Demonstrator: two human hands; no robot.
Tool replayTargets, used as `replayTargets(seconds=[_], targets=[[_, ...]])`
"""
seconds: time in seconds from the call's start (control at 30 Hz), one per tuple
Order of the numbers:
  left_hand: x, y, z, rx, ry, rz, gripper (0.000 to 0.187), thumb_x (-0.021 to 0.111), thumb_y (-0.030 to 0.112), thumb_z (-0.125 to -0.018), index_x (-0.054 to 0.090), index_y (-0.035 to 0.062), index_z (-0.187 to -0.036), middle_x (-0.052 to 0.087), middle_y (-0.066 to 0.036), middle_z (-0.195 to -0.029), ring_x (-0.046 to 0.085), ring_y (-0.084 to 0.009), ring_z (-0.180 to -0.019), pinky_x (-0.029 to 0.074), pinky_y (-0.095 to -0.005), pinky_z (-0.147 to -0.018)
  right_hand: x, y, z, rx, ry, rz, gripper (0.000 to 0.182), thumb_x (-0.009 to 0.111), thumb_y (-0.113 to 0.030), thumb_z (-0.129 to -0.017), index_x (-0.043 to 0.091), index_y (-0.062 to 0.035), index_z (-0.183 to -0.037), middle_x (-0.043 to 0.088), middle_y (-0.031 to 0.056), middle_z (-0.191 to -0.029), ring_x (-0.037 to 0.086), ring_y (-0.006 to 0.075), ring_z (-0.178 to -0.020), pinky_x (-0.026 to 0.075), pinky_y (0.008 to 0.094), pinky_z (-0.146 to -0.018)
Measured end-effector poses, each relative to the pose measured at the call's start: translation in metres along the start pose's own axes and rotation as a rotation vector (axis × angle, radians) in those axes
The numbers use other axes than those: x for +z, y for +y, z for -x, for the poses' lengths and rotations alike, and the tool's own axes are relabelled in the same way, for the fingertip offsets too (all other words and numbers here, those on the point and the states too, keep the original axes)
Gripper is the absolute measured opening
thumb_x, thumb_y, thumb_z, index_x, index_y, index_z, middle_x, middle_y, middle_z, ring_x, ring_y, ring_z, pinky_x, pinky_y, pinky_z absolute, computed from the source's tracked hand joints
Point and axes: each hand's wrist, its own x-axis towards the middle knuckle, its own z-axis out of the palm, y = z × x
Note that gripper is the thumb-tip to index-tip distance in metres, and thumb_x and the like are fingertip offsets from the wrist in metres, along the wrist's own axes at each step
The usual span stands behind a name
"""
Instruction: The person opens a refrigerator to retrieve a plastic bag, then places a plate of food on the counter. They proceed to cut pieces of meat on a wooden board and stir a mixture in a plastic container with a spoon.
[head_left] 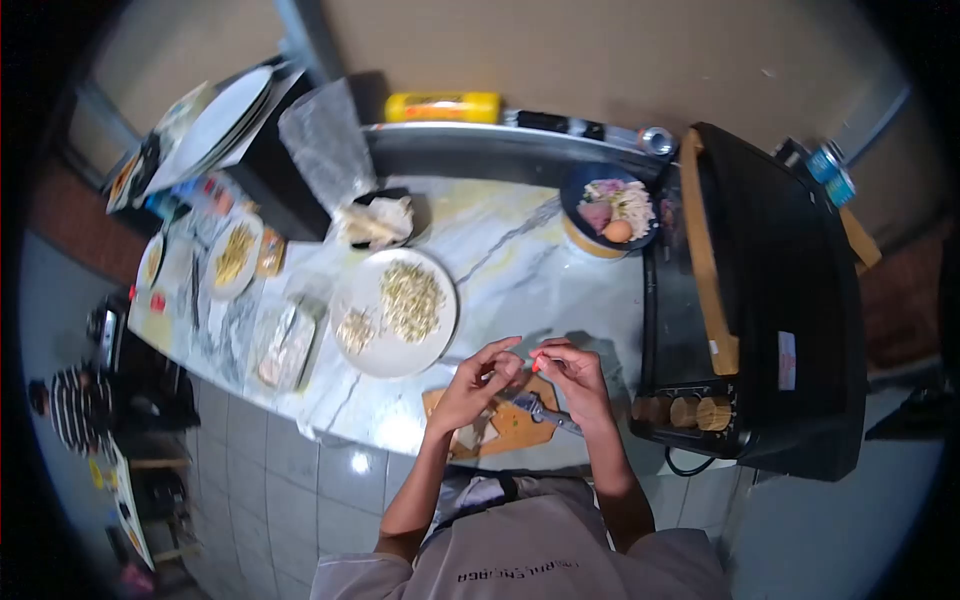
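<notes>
Above the wooden cutting board, my right hand pinches a small bright red piece, possibly chili. My left hand is beside it, its thumb and fingers brought together; whatever lies between them is too small to make out. Beneath the hands a knife rests across the board, handle toward the right. Pale scraps lie at the board's left, partly hidden by my left forearm. Just beyond my left hand is a large white plate with two piles of chopped pale food.
A dark bowl holds an egg, meat and shredded food. The black oven borders the counter's right. A clear container, a plate of yellow strips and a black bowl stand left. Another person is far left.
</notes>
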Motion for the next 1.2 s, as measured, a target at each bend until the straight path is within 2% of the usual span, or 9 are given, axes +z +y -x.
replayTargets(seconds=[0.1,0.17,0.37,0.57,0.77,0.9,0.97,1.07,1.2], targets=[[0.004,0.001,0.037,-0.070,0.088,0.016,0.044,0.060,0.013,-0.091,0.046,0.0017,-0.131,0.062,-0.008,-0.105,0.059,-0.0145,-0.095,0.050,-0.0286,-0.079,0.020,0.011,0.015,0.085,-0.082,-0.020,0.016,0.060,0.004,-0.086,0.066,0.0066,-0.101,0.057,0.0076,-0.100,0.057,0.0130,-0.090,0.047,0.0231,-0.080],[0.007,-0.012,0.054,0.014,0.095,0.073,0.045,0.062,0.009,-0.089,0.046,0.0002,-0.130,0.062,-0.009,-0.107,0.060,-0.0147,-0.098,0.051,-0.0286,-0.081,0.031,0.023,0.027,0.092,-0.097,0.007,0.017,0.061,0.003,-0.086,0.066,0.0055,-0.102,0.058,0.0076,-0.100,0.058,0.0128,-0.090,0.047,0.0223,-0.080],[0.013,-0.038,0.100,0.003,0.284,0.153,0.033,0.062,0.004,-0.087,0.055,-0.0073,-0.118,0.066,-0.012,-0.097,0.064,-0.0151,-0.085,0.055,-0.0278,-0.078,0.056,0.052,0.066,0.163,-0.085,0.078,0.016,0.062,-0.002,-0.086,0.067,0.0050,-0.100,0.061,0.0062,-0.098,0.057,0.0106,-0.087,0.047,0.0216,-0.073],[0.017,-0.052,0.155,-0.043,0.382,0.115,0.027,0.060,0.001,-0.088,0.059,-0.0081,-0.113,0.067,-0.012,-0.097,0.064,-0.0137,-0.082,0.056,-0.0276,-0.075,0.064,0.065,0.109,-0.014,-0.026,0.468,0.009,0.063,-0.003,-0.085,0.067,0.0038,-0.090,0.062,0.0087,-0.079,0.059,0.0125,-0.072,0.046,0.0245,-0.064],[0.021,-0.064,0.188,-0.072,0.454,-0.050,0.016,0.067,0.010,-0.085,0.070,-0.0043,-0.093,0.068,-0.007,-0.074,0.061,-0.0086,-0.069,0.049,-0.0228,-0.064,0.038,0.051,0.129,-0.120,0.154,0.720,0.008,0.060,0.000,-0.082,0.065,0.0029,-0.088,0.061,0.0104,-0.081,0.060,0.0144,-0.065,0.046,0.0251,-0.059],[0.030,-0.067,0.187,-0.054,0.486,-0.016,0.016,0.068,0.010,-0.085,0.070,-0.0038,-0.093,0.067,-0.005,-0.072,0.061,-0.0080,-0.067,0.049,-0.0226,-0.063,0.008,0.040,0.127,-0.248,0.143,1.052,0.018,0.060,0.000,-0.081,0.062,0.0005,-0.098,0.056,0.0108,-0.080,0.058,0.0202,-0.067,0.046,0.0301,-0.062],[0.034,-0.069,0.182,-0.010,0.511,-0.062,0.015,0.067,0.009,-0.086,0.069,-0.0040,-0.093,0.067,-0.004,-0.072,0.062,-0.0063,-0.066,0.049,-0.0203,-0.062,0.006,0.035,0.118,-0.156,0.142,1.055,0.023,0.062,-0.001,-0.078,0.060,0.0003,-0.101,0.054,0.0123,-0.086,0.056,0.0262,-0.077,0.046,0.0355,-0.069],[0.043,-0.070,0.168,0.002,0.553,-0.046,0.015,0.067,0.009,-0.086,0.069,-0.0042,-0.093,0.067,-0.004,-0.072,0.061,-0.0061,-0.066,0.049,-0.0202,-0.062,-0.003,0.042,0.100,-0.324,0.078,1.245,0.028,0.065,-0.003,-0.075,0.059,-0.0010,-0.102,0.054,0.0147,-0.093,0.053,0.0314,-0.088,0.043,0.0411,-0.077],[0.051,-0.077,0.140,0.013,0.617,-0.086,0.014,0.068,0.009,-0.085,0.070,-0.0028,-0.091,0.066,-0.003,-0.070,0.056,-0.0047,-0.061,0.046,-0.0193,-0.058,-0.007,0.043,0.078,-0.191,-0.057,1.432,0.029,0.068,-0.008,-0.074,0.056,-0.0024,-0.100,0.054,0.0153,-0.094,0.049,0.0349,-0.094,0.040,0.0454,-0.082]])
